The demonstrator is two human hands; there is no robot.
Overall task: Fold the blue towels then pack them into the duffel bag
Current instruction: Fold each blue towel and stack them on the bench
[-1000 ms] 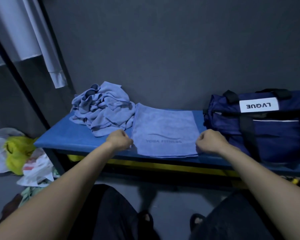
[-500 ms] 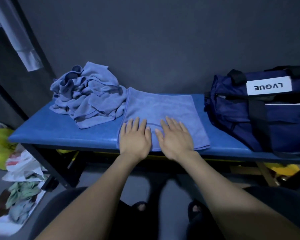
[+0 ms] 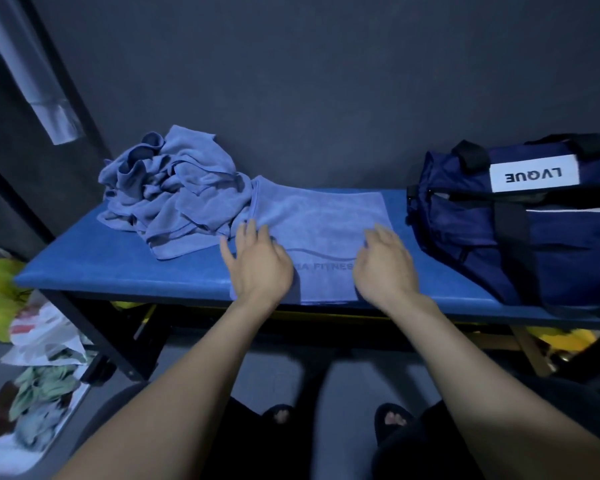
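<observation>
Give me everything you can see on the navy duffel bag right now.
The duffel bag is navy fabric with black webbing straps and black handles on top. A white patch near its top reads LVQUE, upside down from this view. It sits on the right end of the blue bench, against the dark wall, partly cut off by the frame edge. Neither hand touches it, and the flat towel lies apart from it.

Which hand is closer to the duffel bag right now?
Right. The right hand rests on the flat towel's bag-side half, beside the duffel bag; the left hand rests on the towel's far side, by the crumpled pile.
</observation>
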